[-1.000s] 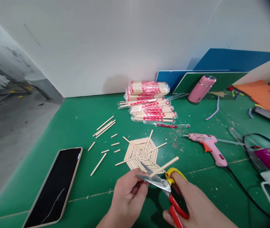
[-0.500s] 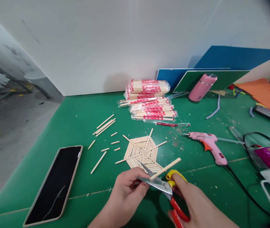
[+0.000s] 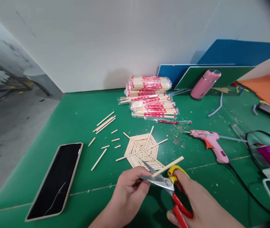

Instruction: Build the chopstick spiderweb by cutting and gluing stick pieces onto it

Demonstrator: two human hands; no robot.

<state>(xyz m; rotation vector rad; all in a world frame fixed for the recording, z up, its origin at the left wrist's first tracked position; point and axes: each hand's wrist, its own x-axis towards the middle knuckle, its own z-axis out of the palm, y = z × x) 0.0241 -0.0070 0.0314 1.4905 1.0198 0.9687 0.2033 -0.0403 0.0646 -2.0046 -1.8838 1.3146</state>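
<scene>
My left hand [image 3: 128, 193] pinches one end of a thin wooden stick [image 3: 170, 165] that slants up to the right. My right hand [image 3: 198, 202] grips scissors [image 3: 163, 183] with one yellow and one red handle. Their open blades straddle the stick close to my left fingers. Just beyond the hands a hexagonal web of glued sticks [image 3: 142, 150] lies flat on the green table [image 3: 78, 123].
Several cut stick pieces [image 3: 105, 131] lie left of the web. A dark phone [image 3: 55, 180] lies at the near left. Wrapped chopstick bundles [image 3: 150, 99] are stacked at the back. A pink glue gun [image 3: 209, 143], a pink bottle [image 3: 205, 84], coloured boards and cabled tools lie to the right.
The hands, stick and scissors hold almost the same pose. The view has shifted slightly, so everything sits a little further right and lower in the picture.
</scene>
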